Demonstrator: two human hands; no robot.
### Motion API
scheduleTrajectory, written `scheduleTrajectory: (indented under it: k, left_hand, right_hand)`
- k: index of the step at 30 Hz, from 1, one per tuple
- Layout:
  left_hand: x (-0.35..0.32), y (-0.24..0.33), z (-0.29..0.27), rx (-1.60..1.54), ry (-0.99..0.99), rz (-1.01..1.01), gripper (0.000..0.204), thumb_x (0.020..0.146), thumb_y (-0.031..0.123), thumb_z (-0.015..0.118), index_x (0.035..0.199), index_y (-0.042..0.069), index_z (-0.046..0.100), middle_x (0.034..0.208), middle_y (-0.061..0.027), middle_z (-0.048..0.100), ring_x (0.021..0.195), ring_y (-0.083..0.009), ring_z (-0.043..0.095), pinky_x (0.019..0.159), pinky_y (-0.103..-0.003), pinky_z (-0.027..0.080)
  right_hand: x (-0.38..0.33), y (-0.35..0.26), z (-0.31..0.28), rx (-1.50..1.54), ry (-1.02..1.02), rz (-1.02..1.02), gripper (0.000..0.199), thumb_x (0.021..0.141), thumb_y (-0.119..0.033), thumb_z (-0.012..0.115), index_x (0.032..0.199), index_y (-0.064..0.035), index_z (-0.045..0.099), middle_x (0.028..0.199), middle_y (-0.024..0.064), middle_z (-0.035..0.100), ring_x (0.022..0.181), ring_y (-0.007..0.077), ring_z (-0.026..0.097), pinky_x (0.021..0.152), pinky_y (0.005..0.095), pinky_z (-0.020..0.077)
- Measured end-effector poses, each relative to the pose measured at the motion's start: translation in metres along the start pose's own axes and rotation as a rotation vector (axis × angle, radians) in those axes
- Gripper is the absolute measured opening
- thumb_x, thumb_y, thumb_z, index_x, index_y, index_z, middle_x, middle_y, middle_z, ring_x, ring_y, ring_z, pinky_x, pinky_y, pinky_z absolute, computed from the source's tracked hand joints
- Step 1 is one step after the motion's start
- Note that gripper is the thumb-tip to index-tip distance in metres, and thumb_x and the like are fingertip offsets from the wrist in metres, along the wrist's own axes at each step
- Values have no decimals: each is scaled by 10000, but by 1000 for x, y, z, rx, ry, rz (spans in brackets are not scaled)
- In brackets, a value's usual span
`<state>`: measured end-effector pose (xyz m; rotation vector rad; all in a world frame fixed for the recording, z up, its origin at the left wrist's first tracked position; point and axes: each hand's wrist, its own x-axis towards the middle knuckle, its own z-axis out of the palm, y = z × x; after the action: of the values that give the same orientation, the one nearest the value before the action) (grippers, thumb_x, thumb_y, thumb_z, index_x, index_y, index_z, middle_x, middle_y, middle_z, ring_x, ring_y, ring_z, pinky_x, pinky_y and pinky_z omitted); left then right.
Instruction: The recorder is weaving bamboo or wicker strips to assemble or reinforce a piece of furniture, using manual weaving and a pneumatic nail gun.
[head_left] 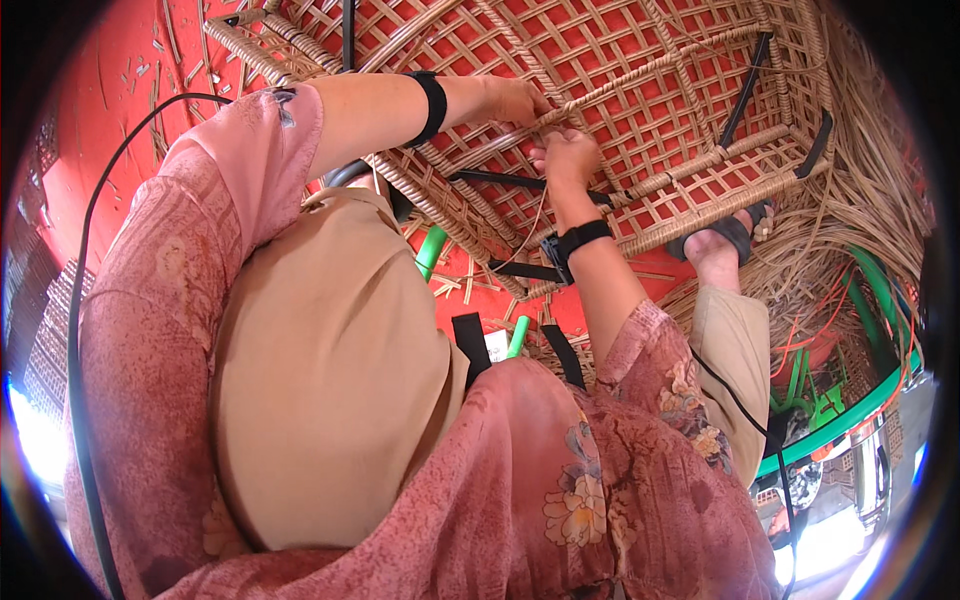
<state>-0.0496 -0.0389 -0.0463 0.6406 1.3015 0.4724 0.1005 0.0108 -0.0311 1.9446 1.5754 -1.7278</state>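
Observation:
A large open-weave rattan basket (640,105) with a wrapped cane frame and black bands lies tilted in front of me. My left hand (513,101) reaches in from the left, its fingers bent down at a wrapped bar of the weave. What those fingertips grip is hidden. Close beside it, just nearer to me, my right hand (570,158) is closed in a pinch at the same bar. A thin rattan strand (541,212) hangs in a loop from the right fingers toward the near edge of the basket.
A heap of loose rattan strands (860,180) lies to the right, beside my sandalled foot (718,243). A green hoop (850,428) stands at the lower right. Cane offcuts are scattered on the red floor (100,130). A black cable (82,300) runs down the left side.

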Motion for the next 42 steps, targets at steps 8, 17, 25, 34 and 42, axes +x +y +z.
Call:
scheduleTrajectory:
  k: [8,17,25,34,42]
  left_hand:
    - [1,36,-22,361,-109,-156,318,781,-36,464,1036,92,604,716,-26,603,559,-107,542,470,-251,450]
    - [-19,76,-28,946,-286,-298,196,791,177,535,833,1,609,626,-67,570,533,-154,542,454,-347,442]
    - [-89,104,44,161,-890,132,308,835,299,552,736,7,568,621,-45,531,532,-153,495,496,-308,395]
    - [-49,84,-3,850,-103,-29,320,823,264,518,994,8,606,937,-203,643,753,-257,662,600,-369,520]
    - [-17,24,2,314,95,-152,357,786,159,547,1133,84,594,1026,-100,619,935,-198,585,780,-325,480]
  right_hand:
    - [3,-10,20,61,-86,132,255,874,-172,566,741,40,614,568,112,614,460,170,609,374,291,439]
    - [-3,-17,-5,-573,196,-512,362,874,-319,533,773,22,599,695,125,627,601,183,624,518,298,467]
    - [-4,-28,-8,249,-372,69,155,815,-118,633,866,26,607,691,61,603,560,110,573,474,222,455]
    - [9,-6,-12,113,-356,-120,290,830,-51,582,1085,87,564,785,82,618,609,116,592,491,224,470]
    - [-1,-5,-2,369,-240,302,192,840,-53,613,986,51,545,818,121,623,630,169,624,473,266,514]
